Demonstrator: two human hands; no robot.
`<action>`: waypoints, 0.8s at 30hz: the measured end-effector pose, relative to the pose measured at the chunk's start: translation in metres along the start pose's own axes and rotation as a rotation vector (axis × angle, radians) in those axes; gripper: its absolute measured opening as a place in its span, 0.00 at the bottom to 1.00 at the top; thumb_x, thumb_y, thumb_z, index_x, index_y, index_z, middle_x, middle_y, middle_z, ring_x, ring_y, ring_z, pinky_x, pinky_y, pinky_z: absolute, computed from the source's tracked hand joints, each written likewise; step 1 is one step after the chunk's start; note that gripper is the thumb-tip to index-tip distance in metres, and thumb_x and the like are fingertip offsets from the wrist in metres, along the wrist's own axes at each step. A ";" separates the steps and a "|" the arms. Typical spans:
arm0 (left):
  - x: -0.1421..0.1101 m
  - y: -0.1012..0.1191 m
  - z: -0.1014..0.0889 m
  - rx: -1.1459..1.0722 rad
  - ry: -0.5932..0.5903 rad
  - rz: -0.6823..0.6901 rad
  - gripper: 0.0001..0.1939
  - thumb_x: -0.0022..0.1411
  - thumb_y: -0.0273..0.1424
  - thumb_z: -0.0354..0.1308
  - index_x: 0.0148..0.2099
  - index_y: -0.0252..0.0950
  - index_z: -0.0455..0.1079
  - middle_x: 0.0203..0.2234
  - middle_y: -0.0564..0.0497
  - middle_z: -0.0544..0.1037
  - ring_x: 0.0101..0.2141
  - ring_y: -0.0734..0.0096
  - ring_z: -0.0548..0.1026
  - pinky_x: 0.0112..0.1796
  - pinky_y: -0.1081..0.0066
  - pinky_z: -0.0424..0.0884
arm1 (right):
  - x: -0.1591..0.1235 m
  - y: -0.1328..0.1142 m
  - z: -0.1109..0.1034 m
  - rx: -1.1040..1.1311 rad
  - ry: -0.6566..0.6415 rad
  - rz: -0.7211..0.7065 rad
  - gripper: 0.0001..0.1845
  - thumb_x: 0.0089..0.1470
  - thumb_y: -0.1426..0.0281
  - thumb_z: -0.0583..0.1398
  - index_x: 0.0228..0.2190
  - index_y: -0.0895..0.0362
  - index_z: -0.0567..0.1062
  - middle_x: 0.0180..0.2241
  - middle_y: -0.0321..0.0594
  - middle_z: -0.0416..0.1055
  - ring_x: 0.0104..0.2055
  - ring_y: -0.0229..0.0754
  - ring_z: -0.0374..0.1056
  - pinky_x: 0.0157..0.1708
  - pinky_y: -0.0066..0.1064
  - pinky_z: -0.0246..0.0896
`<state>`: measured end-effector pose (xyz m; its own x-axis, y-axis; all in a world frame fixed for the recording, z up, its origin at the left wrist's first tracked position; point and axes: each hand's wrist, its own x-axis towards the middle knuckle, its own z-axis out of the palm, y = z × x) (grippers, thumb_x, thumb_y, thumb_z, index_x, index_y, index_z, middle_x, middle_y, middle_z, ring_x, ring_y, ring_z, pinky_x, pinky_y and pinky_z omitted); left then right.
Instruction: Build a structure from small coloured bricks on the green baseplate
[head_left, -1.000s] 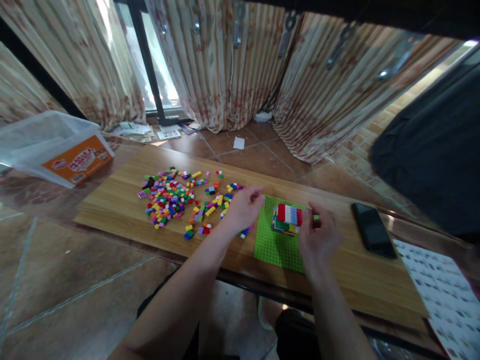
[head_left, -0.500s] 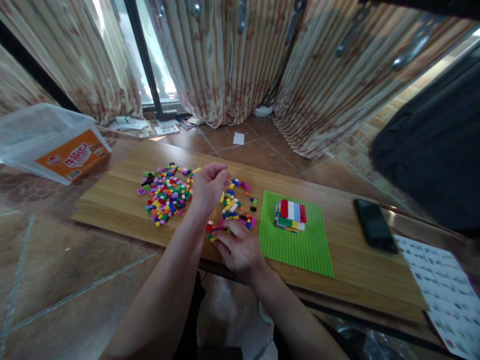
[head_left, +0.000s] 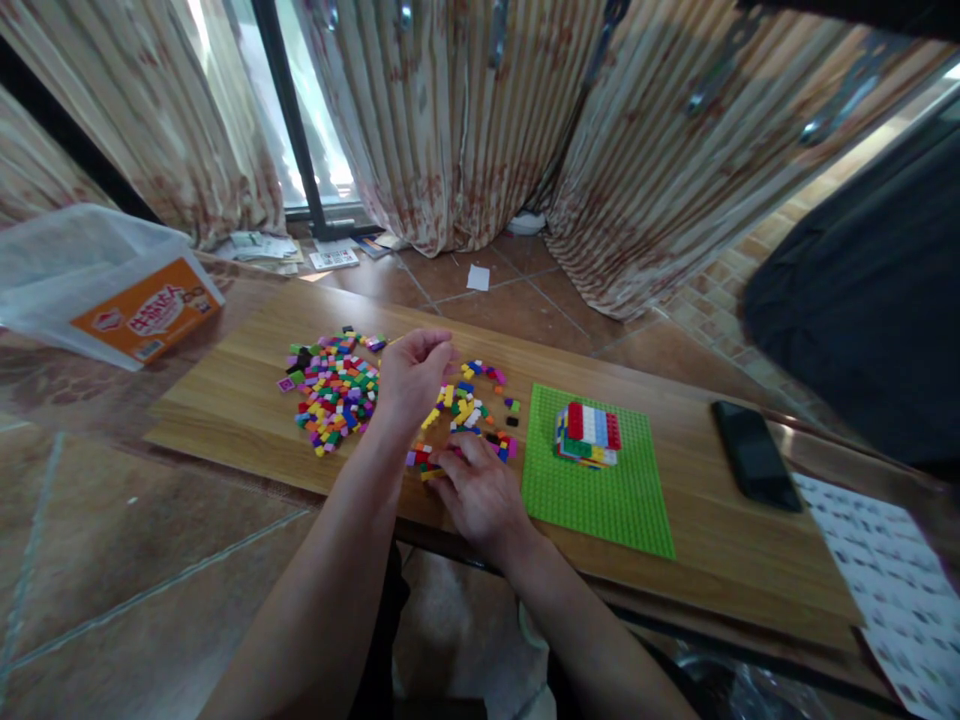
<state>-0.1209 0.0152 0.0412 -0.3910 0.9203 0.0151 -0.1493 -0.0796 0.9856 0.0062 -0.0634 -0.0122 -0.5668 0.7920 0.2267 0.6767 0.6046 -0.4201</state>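
My right hand (head_left: 480, 492) is low over the loose bricks near the table's front edge. Its thumb and forefinger meet at a yellow brick (head_left: 432, 474), while the other fingers stretch over nearby bricks. Further back, my left hand (head_left: 415, 378) hovers above the bricks with curled fingers and thumb pressed together; whatever is in them is hidden. To the right, a small block of stacked bricks (head_left: 589, 435), with red, white and light blue stripes on top, sits on a green baseplate (head_left: 607, 510). A smaller scatter of bricks (head_left: 465, 408) lies between my hands and the baseplate.
A large heap of mixed bricks (head_left: 341, 395) covers the left part of the wooden board (head_left: 232, 400). Beyond it stands a clear plastic bin (head_left: 97, 250) with an orange label. On the right lie a black phone (head_left: 754, 455) and a printed sheet (head_left: 885, 570).
My right hand has left the stacked bricks and come left to the loose ones. My left hand has shifted left and back. In the last half second both barely moved.
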 end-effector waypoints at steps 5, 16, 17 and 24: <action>0.000 0.000 -0.001 0.006 -0.007 -0.006 0.08 0.51 0.29 0.62 0.35 0.32 0.74 0.24 0.53 0.76 0.27 0.75 0.73 0.32 0.74 0.72 | 0.002 -0.001 0.003 -0.013 0.006 -0.014 0.07 0.59 0.71 0.60 0.40 0.55 0.76 0.44 0.44 0.71 0.46 0.47 0.67 0.46 0.40 0.68; 0.001 -0.002 -0.002 0.016 -0.004 -0.013 0.08 0.50 0.28 0.61 0.35 0.31 0.75 0.23 0.55 0.75 0.22 0.79 0.70 0.28 0.77 0.68 | 0.003 -0.004 0.004 -0.021 0.009 -0.015 0.09 0.58 0.71 0.62 0.42 0.58 0.74 0.45 0.47 0.71 0.47 0.49 0.66 0.47 0.41 0.68; 0.001 -0.002 -0.002 0.020 -0.007 -0.016 0.08 0.50 0.28 0.61 0.35 0.31 0.75 0.24 0.55 0.75 0.23 0.79 0.70 0.28 0.77 0.68 | 0.003 -0.004 0.004 -0.022 0.007 -0.016 0.09 0.58 0.71 0.62 0.42 0.58 0.75 0.46 0.47 0.71 0.48 0.49 0.66 0.47 0.41 0.68; 0.001 -0.002 -0.003 0.035 -0.027 -0.028 0.09 0.50 0.29 0.62 0.35 0.32 0.75 0.24 0.55 0.76 0.24 0.78 0.71 0.29 0.77 0.69 | 0.005 0.000 0.000 0.066 0.073 0.025 0.05 0.59 0.73 0.59 0.37 0.56 0.75 0.43 0.45 0.72 0.46 0.47 0.67 0.47 0.39 0.68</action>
<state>-0.1234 0.0152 0.0386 -0.3623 0.9320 -0.0081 -0.1276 -0.0409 0.9910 0.0036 -0.0598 -0.0114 -0.5124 0.8125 0.2779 0.6564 0.5793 -0.4834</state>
